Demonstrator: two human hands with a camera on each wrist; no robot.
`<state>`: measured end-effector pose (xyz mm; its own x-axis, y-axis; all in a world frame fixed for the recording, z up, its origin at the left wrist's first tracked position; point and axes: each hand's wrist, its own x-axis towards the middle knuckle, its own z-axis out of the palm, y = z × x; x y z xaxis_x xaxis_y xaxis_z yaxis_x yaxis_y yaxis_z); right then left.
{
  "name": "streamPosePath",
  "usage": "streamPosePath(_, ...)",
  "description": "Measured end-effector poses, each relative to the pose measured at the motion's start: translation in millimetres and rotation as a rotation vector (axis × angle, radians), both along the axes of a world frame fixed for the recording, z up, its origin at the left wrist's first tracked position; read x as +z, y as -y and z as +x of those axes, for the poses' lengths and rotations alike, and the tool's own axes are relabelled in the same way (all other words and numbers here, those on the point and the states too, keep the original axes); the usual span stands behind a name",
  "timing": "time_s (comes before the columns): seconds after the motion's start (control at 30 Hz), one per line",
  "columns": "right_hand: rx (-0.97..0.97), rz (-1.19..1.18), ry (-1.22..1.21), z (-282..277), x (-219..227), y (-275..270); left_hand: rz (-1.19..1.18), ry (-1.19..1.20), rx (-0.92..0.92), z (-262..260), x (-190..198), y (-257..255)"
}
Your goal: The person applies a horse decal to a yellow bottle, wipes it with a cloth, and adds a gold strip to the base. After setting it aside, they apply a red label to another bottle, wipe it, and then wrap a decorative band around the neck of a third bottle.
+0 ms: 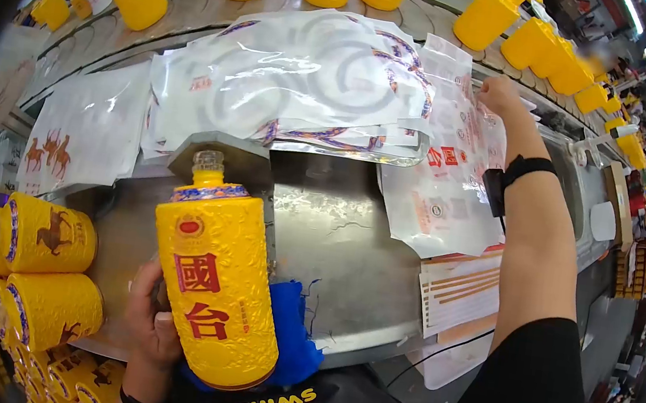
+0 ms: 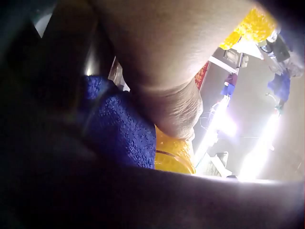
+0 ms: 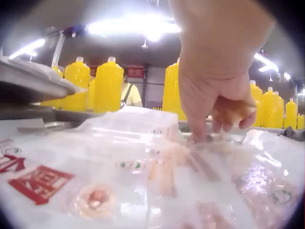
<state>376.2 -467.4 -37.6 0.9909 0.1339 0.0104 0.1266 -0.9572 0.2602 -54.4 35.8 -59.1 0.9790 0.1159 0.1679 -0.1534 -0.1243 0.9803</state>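
Note:
A yellow embossed bottle (image 1: 218,285) with red characters, a patterned shoulder band and a clear glass neck leans over the metal worktop, close to the person's body. The left hand (image 1: 153,314) grips it from the side near its lower half, and part of that hand is hidden behind the bottle. A blue cloth (image 1: 294,328) shows beside the bottle. At the far end of a stack of clear printed decal sheets with red characters, the right hand (image 1: 502,97) pinches the edge of a decal sheet (image 3: 138,167) with curled fingers pointing down.
Larger patterned decal sheets (image 1: 299,76) are piled at the back of the metal worktop (image 1: 340,261). Yellow bottles (image 1: 486,19) stand along a conveyor behind. More bottles (image 1: 52,308) lie stacked at the left. Striped sheets (image 1: 462,289) lie near the right forearm.

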Motion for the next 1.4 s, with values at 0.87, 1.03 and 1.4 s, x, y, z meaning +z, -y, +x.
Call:
streamPosePath(0.87,0.851,0.975,-0.104,-385,115,-285,-0.035,0.172,-0.094,-19,45,8)
streamPosePath(1.03,0.886,1.013,-0.221,-391,122,-285,-0.135,0.159,-0.113,-27,52,11)
streamPosePath(1.4,0.679,1.146,-0.064,-386,87,-287,-0.003,0.080,-0.072,-13,33,27)
